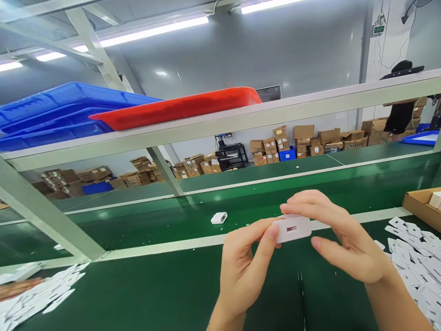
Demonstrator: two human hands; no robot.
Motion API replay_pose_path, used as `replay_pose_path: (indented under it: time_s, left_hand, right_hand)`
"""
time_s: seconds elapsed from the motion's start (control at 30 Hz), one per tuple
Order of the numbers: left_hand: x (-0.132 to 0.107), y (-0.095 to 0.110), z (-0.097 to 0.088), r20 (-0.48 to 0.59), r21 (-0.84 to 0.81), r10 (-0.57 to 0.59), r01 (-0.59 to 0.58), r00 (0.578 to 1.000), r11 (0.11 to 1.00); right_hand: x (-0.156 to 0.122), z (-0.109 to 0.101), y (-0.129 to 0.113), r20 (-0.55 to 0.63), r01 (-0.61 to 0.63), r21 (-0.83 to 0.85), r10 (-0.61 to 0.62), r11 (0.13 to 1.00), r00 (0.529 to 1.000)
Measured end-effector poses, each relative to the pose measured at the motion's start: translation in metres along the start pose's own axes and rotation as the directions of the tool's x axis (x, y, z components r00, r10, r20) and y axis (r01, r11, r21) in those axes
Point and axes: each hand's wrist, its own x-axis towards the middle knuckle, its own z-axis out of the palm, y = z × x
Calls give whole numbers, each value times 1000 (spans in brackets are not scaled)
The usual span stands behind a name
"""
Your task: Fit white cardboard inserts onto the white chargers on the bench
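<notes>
My left hand (246, 266) pinches a small white plastic cover (299, 230) between thumb and fingers. The cover has rounded corners and a rectangular slot in its face. Around its right end is my right hand (344, 239), with fingers and thumb apart. The right fingertips lie at the cover's top edge; whether they touch it I cannot tell. Its thumb tip is just off the lower right corner. Beyond my hands, a white box-shaped housing (217, 218) lies on the green belt (193, 219).
White slotted pieces (413, 262) lie piled at the right, beside a cardboard box (422, 207). More white pieces (48, 294) lie at left, near another person's hand (17, 288). Overhead, a shelf rail (206, 124) bears blue trays (69, 108) and a red tray (186, 108). A person (399, 115) stands far right.
</notes>
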Motion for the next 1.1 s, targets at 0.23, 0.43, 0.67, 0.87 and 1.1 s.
replay_pose_path:
  time_s: [0.23, 0.43, 0.67, 0.87, 1.1]
  left_hand:
    - [-3, -8, 2, 22, -150, -91, 93, 996, 984]
    - [-1, -10, 2, 56, -291, -114, 125, 992, 948]
    - [2, -4, 8, 48, -183, -170, 176, 984, 967]
    - [-8, -17, 8, -59, -300, -273, 243, 960, 922]
    - [-1, -10, 6, 14, -282, -172, 169, 985, 944]
  right_hand:
    - [5, 8, 4, -81, 39, -135, -51, 990, 995]
    - [5, 7, 6, -59, 56, -145, -66, 988, 996]
    - [5, 9, 6, -51, 79, -193, -91, 978, 995]
    - [6, 9, 6, -57, 93, -204, -107, 975, 993]
    - [6, 10, 8, -64, 92, -196, -106, 976, 992]
